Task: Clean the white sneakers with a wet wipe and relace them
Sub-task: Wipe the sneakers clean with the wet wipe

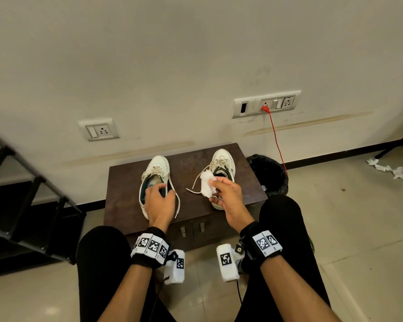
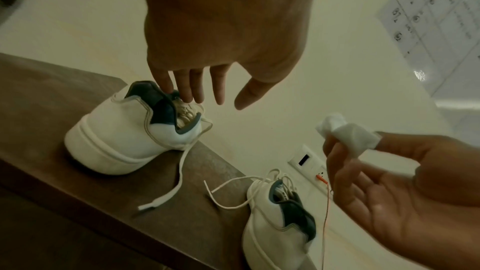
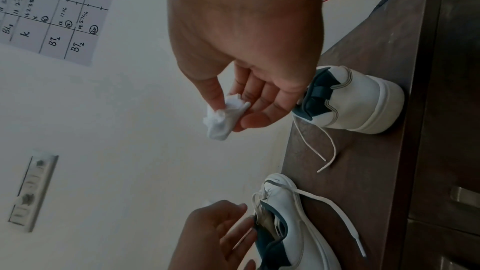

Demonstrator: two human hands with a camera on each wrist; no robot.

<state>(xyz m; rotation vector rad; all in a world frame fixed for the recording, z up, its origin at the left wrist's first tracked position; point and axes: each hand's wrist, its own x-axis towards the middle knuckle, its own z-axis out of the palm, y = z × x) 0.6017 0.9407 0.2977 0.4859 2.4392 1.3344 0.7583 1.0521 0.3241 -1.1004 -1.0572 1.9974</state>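
Head view: the left hand (image 1: 159, 201) reaches over the left sneaker (image 1: 154, 175), fingers loosely spread at its collar, probably to steady or lift it. The right hand (image 1: 226, 194) pinches a crumpled wipe (image 1: 207, 183) between thumb and fingertips, just in front of the right sneaker (image 1: 222, 166), ready to rub.

Left wrist view: fingertips (image 2: 187, 93) hang apart, just above the collar, holding nothing; whether they touch it I cannot tell.

Right wrist view: the wipe (image 3: 226, 117) juts beyond the fingers, keeping a clean face outward. Both sneakers stand on the cabinet (image 3: 376, 151), laces (image 3: 330, 147) loose.

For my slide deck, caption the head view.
Right hand pinches a crumpled white wet wipe; left hand reaches into the left white sneaker.
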